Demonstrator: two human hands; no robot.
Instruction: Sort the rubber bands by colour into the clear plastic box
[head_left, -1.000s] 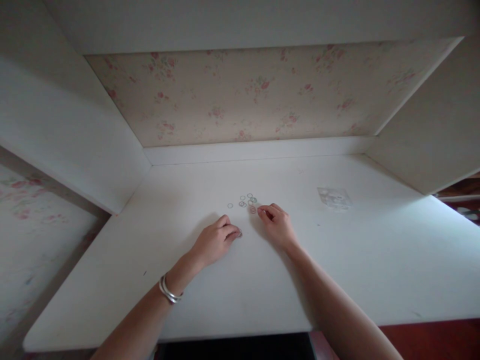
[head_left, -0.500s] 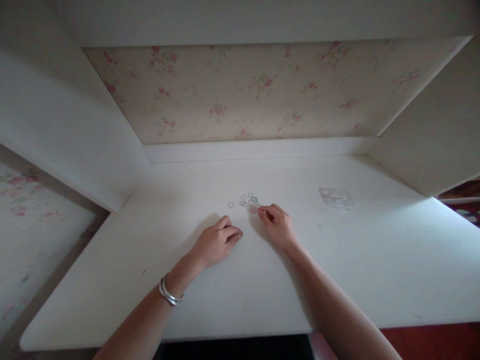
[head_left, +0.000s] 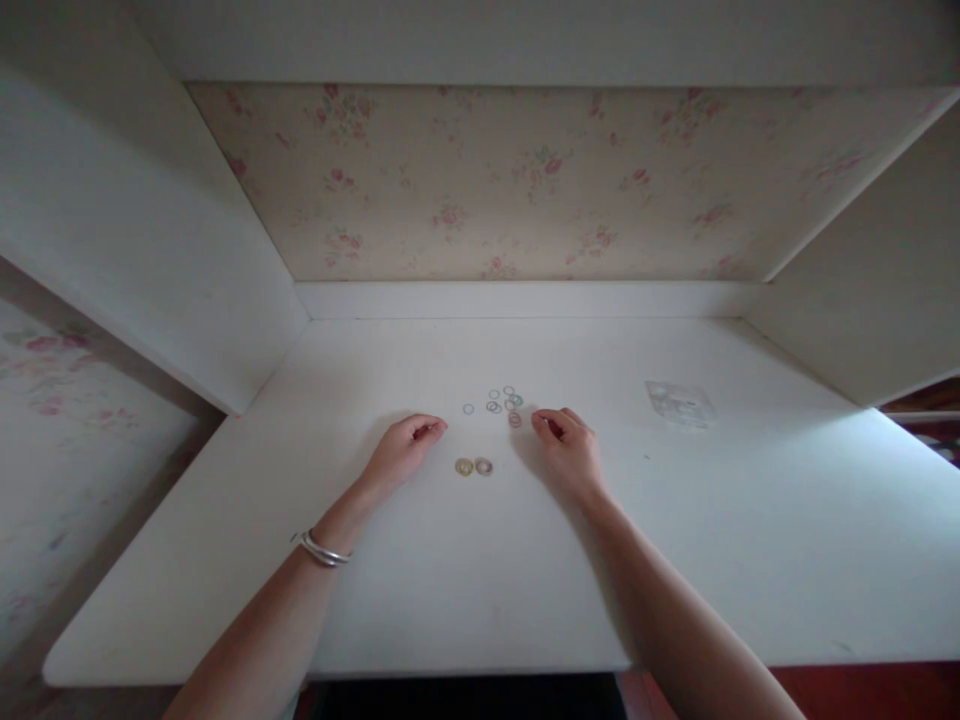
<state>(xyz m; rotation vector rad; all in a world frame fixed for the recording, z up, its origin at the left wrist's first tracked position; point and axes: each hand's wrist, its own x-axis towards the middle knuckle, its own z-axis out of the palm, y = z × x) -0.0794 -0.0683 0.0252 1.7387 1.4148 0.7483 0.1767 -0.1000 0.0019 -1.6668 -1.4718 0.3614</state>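
Thumb and fingertips of my left hand [head_left: 405, 445] are pressed together, left of the thin rings. Whether anything is between them is too small to tell. My right hand [head_left: 570, 450] is closed in a pinch too, just right of a reddish pair of rings [head_left: 514, 420]; what it holds, if anything, is hidden. Several loose thin rings lie close together between the hands, among them a green ring [head_left: 517, 400] and a grey ring [head_left: 469, 409] apart at the left. Nearer to me, a yellowish ring stack [head_left: 464, 467] sits beside a brownish-pink ring stack [head_left: 484, 467].
A clear plastic bag [head_left: 681, 404] lies flat on the white tabletop [head_left: 480, 580], to the right. White panels stand at the left and right, with a floral-papered wall [head_left: 495, 190] behind. A dark speck [head_left: 646, 457] shows near the bag.
My left hand has moved left and away from me, uncovering the two ring stacks. My right hand has shifted slightly right of the reddish rings. The whole view has shifted a little.
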